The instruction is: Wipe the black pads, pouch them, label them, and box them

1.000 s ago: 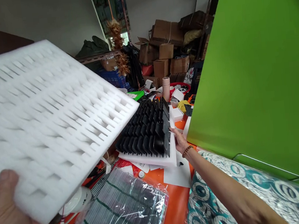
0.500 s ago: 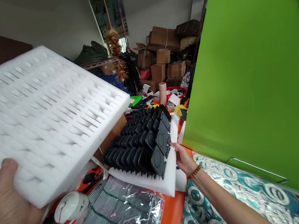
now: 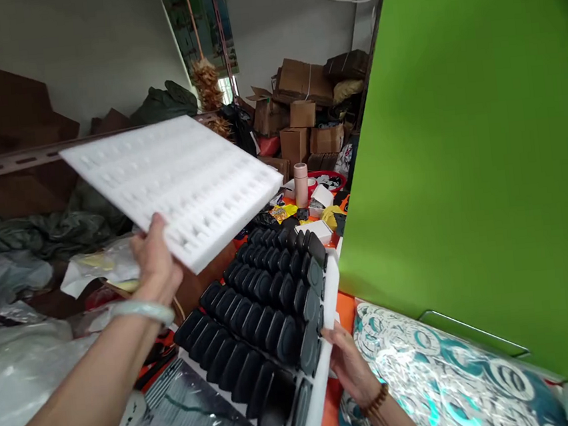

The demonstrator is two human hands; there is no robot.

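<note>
My left hand [image 3: 158, 262] is closed on the near left edge of a white slotted foam tray [image 3: 180, 183], which is held up in the air and tilted. To the right and lower down, rows of black rounded-square pads [image 3: 254, 316] stand upright in a second foam tray [image 3: 323, 363]. At that tray's right edge is my right hand [image 3: 351, 360], its fingers and thumb gripping the foam side. The fingers of my left hand under the raised foam are hidden.
A plastic-wrapped striped grey bundle [image 3: 193, 416] lies in front on the orange tabletop [image 3: 332, 396]. A green panel [image 3: 459, 156] rises at the right, above a teal-patterned plastic-wrapped pack [image 3: 430, 373]. Behind stand a pink bottle [image 3: 301, 184], a white box [image 3: 316, 231] and stacked cartons [image 3: 295, 145].
The raised foam tray has moved away from me and to the right with my left hand. The tray of black pads appears nearer and lower, my right hand still at its edge.
</note>
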